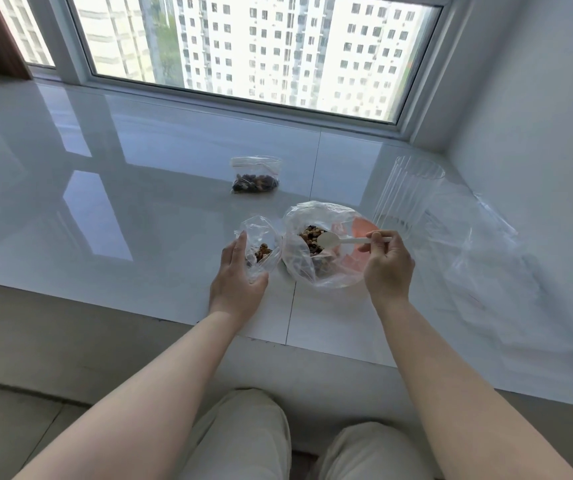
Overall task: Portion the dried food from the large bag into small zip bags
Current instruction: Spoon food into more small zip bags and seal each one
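Sitting at a glossy white sill under a window, knees in pale trousers showing below. Left hand cupping an open small bag, holding its mouth wide, a little dried food lying inside. Right hand pinching the handle of a white spoon, its bowl hovering over the mix in the large bag, just beside the small one. Something orange-pink showing through the large bag's far side. Farther back, a filled zip bag lying flat, well apart. To the right, a clear cylinder standing near the large bag, loose clear plastic spreading beside it.
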